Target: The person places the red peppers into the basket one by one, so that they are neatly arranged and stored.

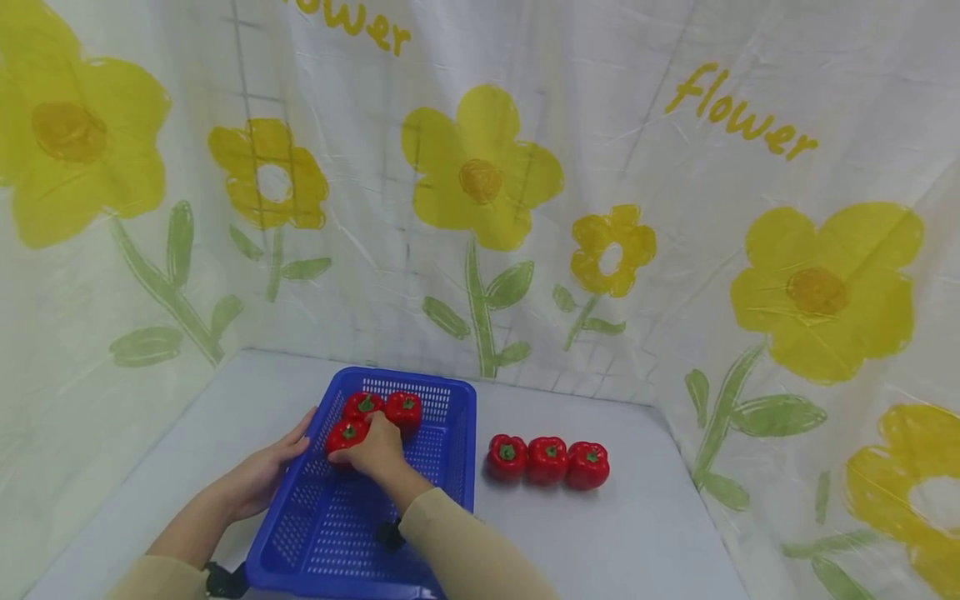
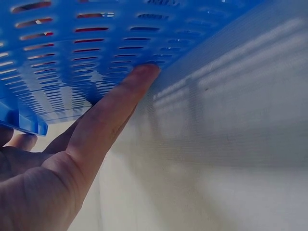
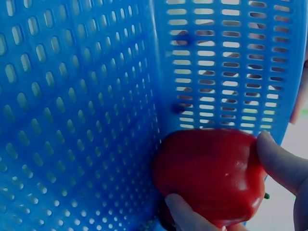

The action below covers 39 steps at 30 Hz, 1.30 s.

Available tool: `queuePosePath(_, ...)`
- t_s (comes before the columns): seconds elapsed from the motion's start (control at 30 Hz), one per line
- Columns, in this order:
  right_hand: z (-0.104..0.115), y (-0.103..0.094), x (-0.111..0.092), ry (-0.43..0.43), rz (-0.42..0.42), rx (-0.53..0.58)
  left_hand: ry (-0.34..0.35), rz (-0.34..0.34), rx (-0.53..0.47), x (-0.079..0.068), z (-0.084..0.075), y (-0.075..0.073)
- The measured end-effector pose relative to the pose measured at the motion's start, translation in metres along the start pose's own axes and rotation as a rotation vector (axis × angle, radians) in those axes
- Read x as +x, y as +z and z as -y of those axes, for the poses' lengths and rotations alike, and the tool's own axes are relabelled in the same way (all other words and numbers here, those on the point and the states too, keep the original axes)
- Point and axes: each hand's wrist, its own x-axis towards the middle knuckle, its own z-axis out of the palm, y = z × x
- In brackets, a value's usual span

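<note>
Right grip (image 1: 381, 450) is clasped, thumb and fingers, round a red pepper (image 1: 343, 439) — I have it inside the blue basket (image 1: 330, 537), beside the left wall. Its stem faces up, long axis roughly upright. I see two more peppers (image 1: 405, 409) at the basket's far end, stems up. My left grip (image 1: 262, 473) lies unclenched against the outer left wall. The basket sits nearer the table's (image 1: 637, 521) left edge; three peppers (image 1: 547, 462) stand in a row between it and the right edge — stems upward.

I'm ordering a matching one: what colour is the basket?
The basket is blue, best seen in the head view.
</note>
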Motion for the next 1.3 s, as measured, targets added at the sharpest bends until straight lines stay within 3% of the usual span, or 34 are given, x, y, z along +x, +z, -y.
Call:
queuePosePath(0.63,0.001,-0.004,0.003,0.0,0.031,-0.029,-0.001,0.009,-0.007,0.0,-0.001,0.001)
queuePosePath(0.93,0.01,-0.019,0.001,0.015,0.045,-0.003,-0.001,0.01,-0.009,-0.002,-0.002,-0.002)
queuePosePath(1.3,0.006,-0.039,0.001,-0.041,0.048,0.02,-0.008,0.008,-0.02,-0.003,-0.005,0.0)
